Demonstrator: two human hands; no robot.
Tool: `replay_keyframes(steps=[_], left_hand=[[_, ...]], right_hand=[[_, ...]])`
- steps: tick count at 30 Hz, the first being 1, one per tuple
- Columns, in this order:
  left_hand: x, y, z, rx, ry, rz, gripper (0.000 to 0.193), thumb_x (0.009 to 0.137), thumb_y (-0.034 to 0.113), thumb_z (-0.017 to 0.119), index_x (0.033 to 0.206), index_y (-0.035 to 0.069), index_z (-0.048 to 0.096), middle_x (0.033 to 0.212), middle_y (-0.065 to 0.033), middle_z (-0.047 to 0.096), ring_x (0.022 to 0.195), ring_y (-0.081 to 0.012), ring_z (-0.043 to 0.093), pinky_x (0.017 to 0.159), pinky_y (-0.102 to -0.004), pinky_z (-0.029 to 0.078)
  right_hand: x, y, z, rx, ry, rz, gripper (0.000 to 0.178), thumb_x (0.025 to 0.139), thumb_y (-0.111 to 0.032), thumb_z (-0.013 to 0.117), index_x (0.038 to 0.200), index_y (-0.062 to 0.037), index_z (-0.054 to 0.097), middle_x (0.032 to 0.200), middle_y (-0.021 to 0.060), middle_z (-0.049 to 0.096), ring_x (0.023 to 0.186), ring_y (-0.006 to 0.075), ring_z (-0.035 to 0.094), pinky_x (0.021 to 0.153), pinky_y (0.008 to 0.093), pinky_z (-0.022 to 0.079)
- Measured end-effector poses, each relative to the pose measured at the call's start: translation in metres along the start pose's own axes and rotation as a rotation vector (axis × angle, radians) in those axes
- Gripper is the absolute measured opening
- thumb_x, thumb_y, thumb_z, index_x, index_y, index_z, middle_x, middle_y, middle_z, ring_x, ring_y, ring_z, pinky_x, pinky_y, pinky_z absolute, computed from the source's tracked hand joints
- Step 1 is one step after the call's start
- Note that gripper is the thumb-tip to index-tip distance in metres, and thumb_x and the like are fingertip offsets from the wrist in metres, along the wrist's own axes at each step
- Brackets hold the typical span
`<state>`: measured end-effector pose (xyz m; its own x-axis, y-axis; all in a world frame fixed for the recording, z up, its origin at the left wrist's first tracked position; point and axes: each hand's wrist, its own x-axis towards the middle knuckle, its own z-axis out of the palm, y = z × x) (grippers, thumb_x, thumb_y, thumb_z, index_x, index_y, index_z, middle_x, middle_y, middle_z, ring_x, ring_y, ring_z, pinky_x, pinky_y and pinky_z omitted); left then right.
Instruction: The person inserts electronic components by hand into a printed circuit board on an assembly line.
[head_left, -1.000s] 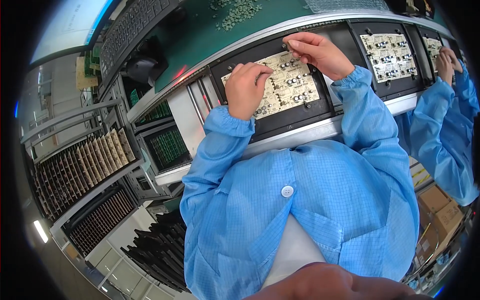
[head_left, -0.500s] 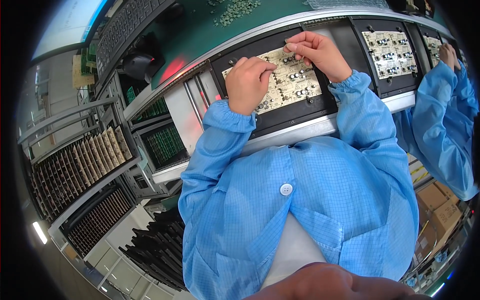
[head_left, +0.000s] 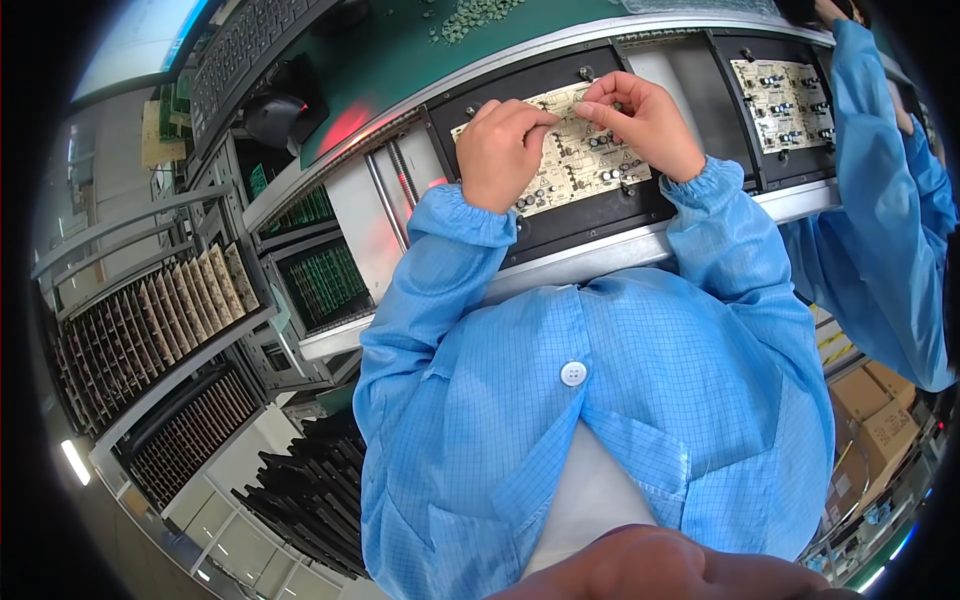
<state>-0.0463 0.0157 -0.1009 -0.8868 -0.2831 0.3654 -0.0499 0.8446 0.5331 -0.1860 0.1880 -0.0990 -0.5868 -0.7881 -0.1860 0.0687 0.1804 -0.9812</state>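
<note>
A cream circuit board (head_left: 566,180) with small black cylindrical parts lies in a black carrier frame (head_left: 590,226) before me. My left hand (head_left: 503,155) is over the board's left part, thumb and forefinger closed in a pinch and pointing right. From the right, my right hand (head_left: 645,122) reaches over the board's far edge, its thumb and forefinger also pinched. The two sets of fingertips are close together above the board's far middle. Whatever sits between either pair of fingertips is too small to make out.
On the right, another loaded carrier (head_left: 780,105) rests on the rail, beside a co-worker's blue sleeve (head_left: 870,150). Beyond the rail, small green pieces (head_left: 475,18) lie on a green mat. Racks of boards (head_left: 165,320) stand at left, below a keyboard (head_left: 250,50) and a scanner (head_left: 278,115).
My right hand has come from the board's far right corner down and left toward my left fingertips. My left hand has shifted slightly right. The co-worker's arm now stretches farther away.
</note>
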Motion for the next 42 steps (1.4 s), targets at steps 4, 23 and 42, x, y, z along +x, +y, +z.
replay_keyframes(steps=[4, 23, 42], left_hand=[[0.0, -0.002, 0.003, -0.03, -0.011, 0.001, 0.011, 0.081, 0.008, 0.079, 0.088, 0.015, 0.081, 0.087, 0.0007, 0.074, 0.077, -0.0221, 0.065, 0.066, -0.0345, 0.053], [0.001, -0.001, 0.003, 0.049, -0.067, 0.047, 0.015, 0.081, 0.01, 0.078, 0.095, 0.016, 0.08, 0.089, 0.0001, 0.074, 0.079, -0.0222, 0.067, 0.071, -0.034, 0.055], [-0.026, -0.037, -0.051, -1.335, -0.02, -0.855, 0.04, 0.109, 0.019, 0.056, 0.142, -0.005, 0.054, 0.13, -0.019, 0.068, 0.118, -0.0207, 0.067, 0.103, -0.0274, 0.056]], right_hand=[[-0.001, 0.011, 0.003, -0.06, 0.026, -0.133, 0.015, 0.095, -0.012, 0.077, 0.102, -0.0033, 0.067, 0.087, -0.0042, 0.064, 0.077, 0.0022, 0.056, 0.067, 0.019, 0.046], [-0.016, 0.0, 0.013, -0.329, 0.111, -0.22, 0.012, 0.093, -0.01, 0.077, 0.101, -0.004, 0.071, 0.083, -0.0022, 0.067, 0.067, 0.0041, 0.056, 0.06, 0.021, 0.046], [-0.033, 0.002, 0.024, -1.109, 0.104, -0.651, 0.008, 0.086, -0.017, 0.073, 0.092, -0.0128, 0.07, 0.083, 0.0029, 0.058, 0.081, 0.0229, 0.064, 0.066, 0.0368, 0.054]])
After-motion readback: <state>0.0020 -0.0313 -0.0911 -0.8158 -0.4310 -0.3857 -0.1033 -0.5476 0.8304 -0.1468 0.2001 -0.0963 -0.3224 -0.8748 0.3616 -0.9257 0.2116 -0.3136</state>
